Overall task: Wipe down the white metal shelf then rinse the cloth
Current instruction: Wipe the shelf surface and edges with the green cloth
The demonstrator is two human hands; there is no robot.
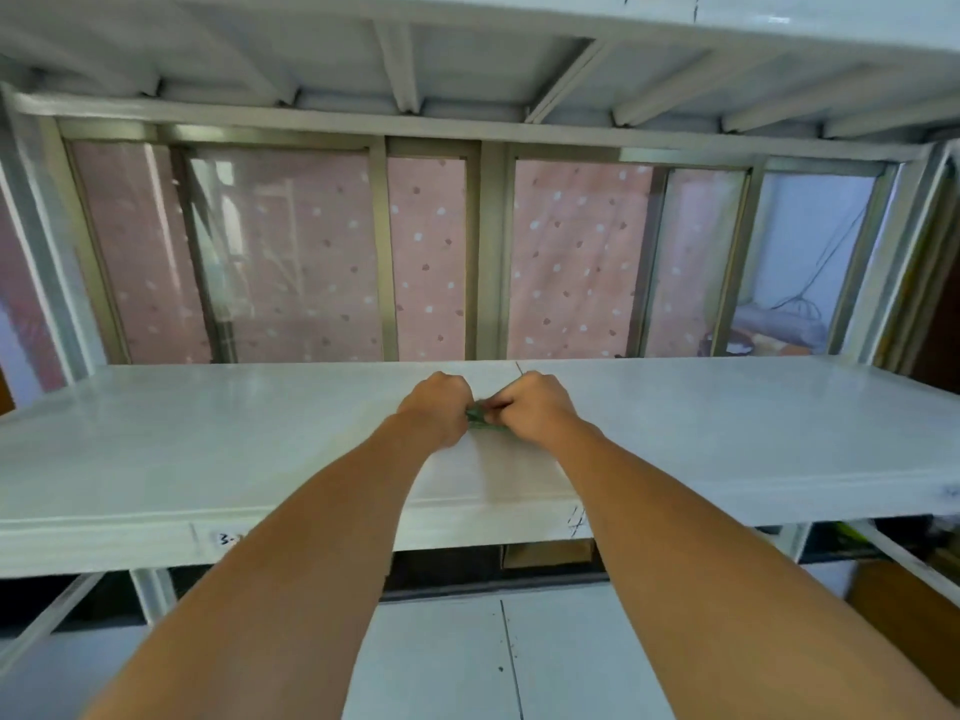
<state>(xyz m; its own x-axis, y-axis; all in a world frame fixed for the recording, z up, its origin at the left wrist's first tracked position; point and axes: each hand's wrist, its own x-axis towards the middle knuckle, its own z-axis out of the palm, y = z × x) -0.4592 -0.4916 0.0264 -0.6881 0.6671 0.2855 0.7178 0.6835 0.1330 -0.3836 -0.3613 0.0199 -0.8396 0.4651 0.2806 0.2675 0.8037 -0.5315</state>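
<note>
**A:** What is lying in front of you, starting at the left?

**B:** The white metal shelf (208, 439) is stretching across in front of you, its surface bare on the left side. Your left hand (439, 407) is reaching over it near the middle, curled into a closed grip on one end of a small green cloth (480, 417).

**A:** And moving right?

**B:** The cloth is bunching between both fists, just above the shelf surface, mostly hidden. Your right hand (532, 405) is pressing close beside the left, its grip also closed tight on the cloth. Behind the shelf, a window (384, 252) is showing a pink dotted curtain (576, 262).
</note>
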